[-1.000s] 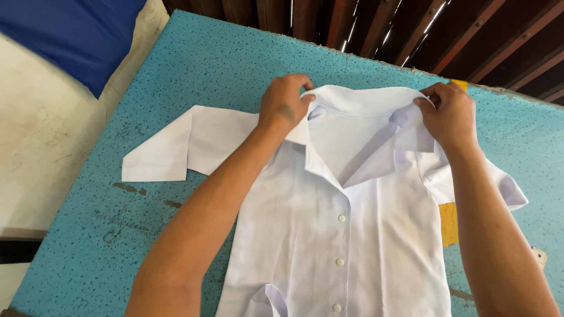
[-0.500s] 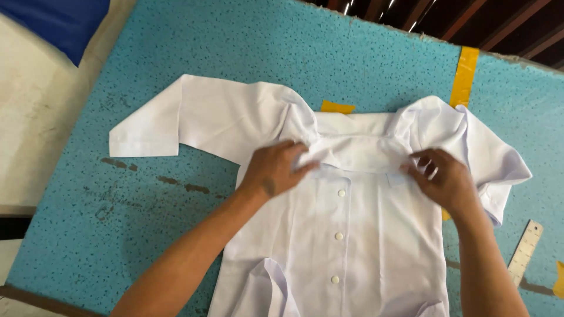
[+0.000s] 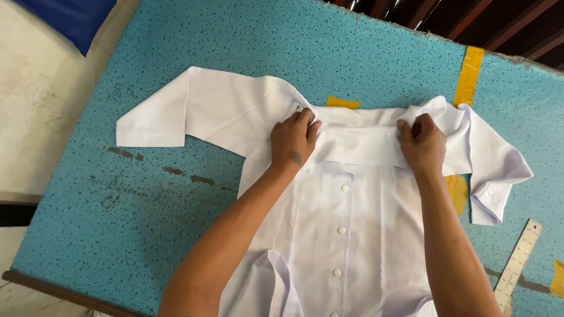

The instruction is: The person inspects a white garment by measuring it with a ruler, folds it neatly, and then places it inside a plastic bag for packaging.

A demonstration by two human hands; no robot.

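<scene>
A blue speckled table (image 3: pixel 176 194) carries a white shirt (image 3: pixel 352 235) spread flat, buttons up. Yellow tape strips (image 3: pixel 468 76) are stuck to its top, and a ruler (image 3: pixel 518 262) lies near its right side.

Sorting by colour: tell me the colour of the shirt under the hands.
White shirt, plain; only the head view shows it.

Speckled teal table (image 3: pixel 176 223); pale concrete floor (image 3: pixel 41 105)

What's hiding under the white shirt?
Under the white button-up shirt lies the speckled blue table. Strips of yellow tape run beneath it and peek out beside the collar and right sleeve. Whatever else it covers cannot be seen.
</scene>
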